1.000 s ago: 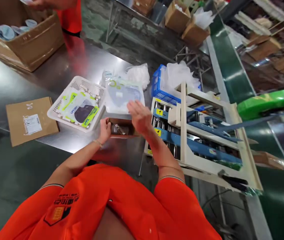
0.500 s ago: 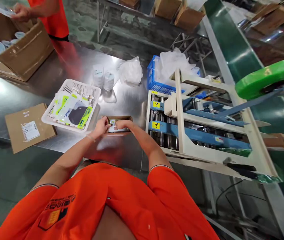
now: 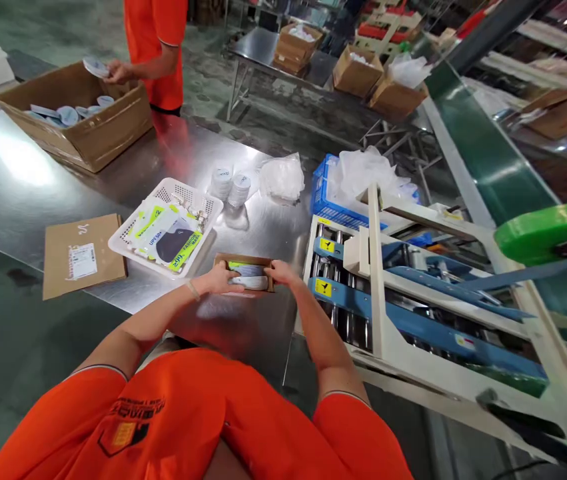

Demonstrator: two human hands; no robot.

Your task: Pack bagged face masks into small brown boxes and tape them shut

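A small open cardboard box (image 3: 269, 288) sits on the steel table in front of me, with packets in white, blue and yellow-green inside. My left hand (image 3: 219, 278) is closed on its left end, the fingers reaching over the edge. At the right end, my right hand (image 3: 282, 272) grips the box wall. Up and left of the box stands a white perforated basket (image 3: 173, 272) holding flat mask packages (image 3: 176, 237) and small metallic pieces. Two stacks of round tins or discs (image 3: 239, 191) stand beyond the box, beside a pile of clear plastic bags (image 3: 282, 177).
A flattened carton (image 3: 58, 257) lies left of the basket. Farther left, a person's hand (image 3: 120, 72) holds a round disc over a large carton (image 3: 98, 137). To the right stand a roller taping machine (image 3: 378, 293) and a blue crate (image 3: 319, 193).
My hands have moved from inside the box to its two ends. The box's contents show more fully. The whole view has shifted, with more of the background visible.
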